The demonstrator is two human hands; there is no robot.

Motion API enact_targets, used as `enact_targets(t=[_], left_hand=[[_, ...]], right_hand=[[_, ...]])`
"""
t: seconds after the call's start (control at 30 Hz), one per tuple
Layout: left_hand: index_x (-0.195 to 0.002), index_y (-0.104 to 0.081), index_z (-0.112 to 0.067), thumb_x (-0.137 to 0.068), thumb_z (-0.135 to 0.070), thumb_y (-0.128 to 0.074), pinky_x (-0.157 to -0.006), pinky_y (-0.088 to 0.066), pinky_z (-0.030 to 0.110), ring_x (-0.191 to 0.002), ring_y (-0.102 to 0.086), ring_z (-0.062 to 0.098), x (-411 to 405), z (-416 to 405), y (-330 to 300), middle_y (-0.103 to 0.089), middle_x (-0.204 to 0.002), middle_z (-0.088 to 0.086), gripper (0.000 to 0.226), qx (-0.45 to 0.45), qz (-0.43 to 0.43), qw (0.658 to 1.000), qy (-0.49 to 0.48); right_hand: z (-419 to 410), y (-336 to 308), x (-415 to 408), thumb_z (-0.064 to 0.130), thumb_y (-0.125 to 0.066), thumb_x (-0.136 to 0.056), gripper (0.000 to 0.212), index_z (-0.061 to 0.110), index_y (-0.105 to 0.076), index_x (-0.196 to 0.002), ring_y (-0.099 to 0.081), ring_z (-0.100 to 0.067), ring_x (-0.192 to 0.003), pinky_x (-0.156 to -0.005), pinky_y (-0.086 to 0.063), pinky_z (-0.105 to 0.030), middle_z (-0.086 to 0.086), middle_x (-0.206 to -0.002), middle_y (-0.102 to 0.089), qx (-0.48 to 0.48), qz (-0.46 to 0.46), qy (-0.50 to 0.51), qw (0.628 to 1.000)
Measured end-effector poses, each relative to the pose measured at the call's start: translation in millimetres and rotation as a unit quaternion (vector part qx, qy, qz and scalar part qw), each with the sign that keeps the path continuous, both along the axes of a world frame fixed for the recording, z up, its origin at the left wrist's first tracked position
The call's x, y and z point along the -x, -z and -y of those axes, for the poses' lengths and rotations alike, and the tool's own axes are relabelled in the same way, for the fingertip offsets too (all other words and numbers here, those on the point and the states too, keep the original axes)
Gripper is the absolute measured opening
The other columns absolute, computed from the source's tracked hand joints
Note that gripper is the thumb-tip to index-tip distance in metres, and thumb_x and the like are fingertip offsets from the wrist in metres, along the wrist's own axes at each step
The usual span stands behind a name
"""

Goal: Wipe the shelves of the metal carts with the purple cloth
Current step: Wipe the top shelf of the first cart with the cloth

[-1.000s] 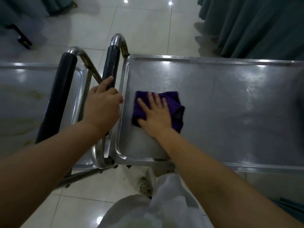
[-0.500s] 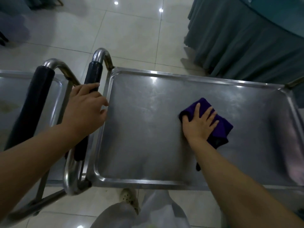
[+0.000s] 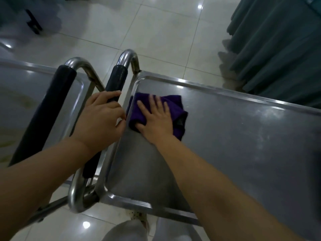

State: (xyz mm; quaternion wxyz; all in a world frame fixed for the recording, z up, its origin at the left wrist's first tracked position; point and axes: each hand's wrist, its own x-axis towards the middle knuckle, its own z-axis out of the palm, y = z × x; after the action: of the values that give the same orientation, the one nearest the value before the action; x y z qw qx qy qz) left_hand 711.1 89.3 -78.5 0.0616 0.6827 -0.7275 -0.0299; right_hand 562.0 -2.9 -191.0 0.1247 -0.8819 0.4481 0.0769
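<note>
1. Nearest, at the bottom edge, the person's legs in pale trousers [image 3: 128, 230] and a spotted shoe [image 3: 137, 214] stand on the glossy tiled floor [image 3: 156, 32].
2. Both bare forearms reach forward over the near rim of the right-hand metal cart's top shelf [image 3: 243, 153].
3. The left hand [image 3: 100, 122] is curled round the black-padded handle [image 3: 115, 82] of that cart, fingers wrapped over the grip.
4. The right hand [image 3: 156, 117] lies flat, fingers straight and spread, pressing the purple cloth [image 3: 175, 105] onto the shelf.
5. The cloth is bunched up in the shelf's far left corner, its edge touching the raised left rim, just beside the left hand.
6. To the left, a second metal cart [image 3: 20, 94] stands close alongside, its own black-padded handle [image 3: 46, 108] running next to the first.
7. Farther off, dark green drapery [image 3: 278, 49] hangs to the floor at right, and a dark furniture leg [image 3: 33, 23] shows at top left.
</note>
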Motion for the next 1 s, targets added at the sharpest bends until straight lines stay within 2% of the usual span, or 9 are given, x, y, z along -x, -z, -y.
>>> enact_targets(t=[0.13, 0.33, 0.43, 0.53, 0.6, 0.7, 0.83, 0.93, 1.0], left_hand=[[-0.081, -0.071, -0.016, -0.084, -0.042, -0.038, -0.109, -0.023, 0.044, -0.128, -0.044, 0.028, 6.3, 0.7, -1.8, -0.071, -0.088, 0.001, 0.042, 0.002, 0.000, 1.000, -0.001], [-0.078, -0.072, -0.014, -0.084, -0.041, -0.037, -0.107, -0.025, 0.045, -0.127, -0.046, 0.029, 5.5, 1.8, -4.0, -0.072, -0.086, 0.003, 0.045, 0.002, 0.012, 1.000, -0.001], [-0.077, -0.072, -0.015, -0.084, -0.040, -0.036, -0.108, -0.025, 0.045, -0.126, -0.047, 0.029, 4.3, 2.0, -4.7, -0.072, -0.085, 0.003, 0.045, 0.005, 0.021, 1.000, 0.003], [-0.077, -0.071, -0.016, -0.085, -0.038, -0.037, -0.107, -0.026, 0.045, -0.125, -0.049, 0.028, 2.8, 2.2, -4.8, -0.072, -0.084, 0.003, 0.042, 0.010, 0.030, 0.999, 0.000], [-0.078, -0.071, -0.017, -0.087, -0.034, -0.043, -0.107, -0.027, 0.045, -0.126, -0.048, 0.027, 2.3, 2.5, -4.4, -0.072, -0.084, 0.002, 0.035, 0.010, 0.040, 0.999, -0.002], [-0.079, -0.071, -0.016, -0.086, -0.027, -0.058, -0.108, -0.030, 0.047, -0.126, -0.049, 0.027, 2.4, 2.8, -5.2, -0.072, -0.085, 0.004, 0.019, 0.007, 0.044, 0.999, -0.002], [-0.079, -0.071, -0.015, -0.085, -0.025, -0.059, -0.108, -0.029, 0.046, -0.124, -0.052, 0.026, 3.9, 4.3, -0.8, -0.072, -0.084, 0.003, 0.017, 0.028, 0.043, 0.999, -0.012], [-0.082, -0.071, -0.015, -0.088, -0.031, -0.046, -0.108, -0.025, 0.044, -0.124, -0.051, 0.027, 1.3, 4.7, 1.5, -0.072, -0.087, 0.003, 0.030, 0.023, 0.064, 0.998, -0.008], [-0.082, -0.070, -0.010, -0.087, -0.028, -0.050, -0.104, -0.031, 0.049, -0.122, -0.052, 0.033, 3.6, 5.4, -0.6, -0.071, -0.088, 0.010, 0.027, 0.009, 0.104, 0.994, 0.013]], right_hand=[[39.2, -3.7, 93.1, 0.061, -0.040, -0.090, 0.077, 0.038, -0.005, -0.153, 0.010, -0.026, -0.148, -0.119, 0.009, -0.044, -0.006, -0.162, 0.007, 0.022, -0.011, 0.135, 0.990], [57.9, -11.9, 213.4, 0.059, -0.037, -0.094, 0.074, 0.035, -0.002, -0.154, 0.008, -0.028, -0.148, -0.119, 0.004, -0.046, -0.008, -0.162, 0.005, 0.032, -0.048, 0.337, 0.940], [58.2, -12.6, 212.4, 0.061, -0.033, -0.094, 0.075, 0.032, 0.002, -0.154, 0.010, -0.032, -0.148, -0.119, 0.005, -0.049, -0.010, -0.162, 0.009, 0.019, -0.060, 0.408, 0.911], [58.9, -11.8, 173.1, 0.062, -0.030, -0.095, 0.076, 0.029, 0.005, -0.154, 0.012, -0.037, -0.146, -0.117, 0.006, -0.054, -0.015, -0.160, 0.011, 0.011, -0.044, 0.454, 0.890], [59.3, -9.9, 133.4, 0.062, -0.030, -0.094, 0.077, 0.028, 0.006, -0.154, 0.012, -0.038, -0.146, -0.116, 0.006, -0.056, -0.017, -0.160, 0.012, 0.014, -0.037, 0.419, 0.907], [55.6, -5.7, 59.8, 0.062, -0.031, -0.093, 0.079, 0.028, 0.006, -0.154, 0.015, -0.037, -0.146, -0.116, 0.008, -0.056, -0.017, -0.160, 0.014, 0.017, -0.029, 0.308, 0.951], [42.3, -0.9, -34.5, 0.063, -0.034, -0.092, 0.081, 0.031, 0.008, -0.153, 0.022, -0.035, -0.144, -0.116, 0.011, -0.054, -0.014, -0.159, 0.019, -0.003, 0.003, 0.121, 0.993], [51.3, -0.3, -57.2, 0.062, -0.029, -0.093, 0.076, 0.033, 0.008, -0.153, 0.021, -0.031, -0.145, -0.117, 0.010, -0.051, -0.011, -0.160, 0.018, -0.015, 0.011, -0.010, 1.000], [67.9, 0.8, -36.5, 0.061, -0.029, -0.094, 0.073, 0.035, 0.006, -0.153, 0.017, -0.027, -0.147, -0.118, 0.010, -0.047, -0.007, -0.161, 0.014, -0.003, 0.007, -0.075, 0.997]])
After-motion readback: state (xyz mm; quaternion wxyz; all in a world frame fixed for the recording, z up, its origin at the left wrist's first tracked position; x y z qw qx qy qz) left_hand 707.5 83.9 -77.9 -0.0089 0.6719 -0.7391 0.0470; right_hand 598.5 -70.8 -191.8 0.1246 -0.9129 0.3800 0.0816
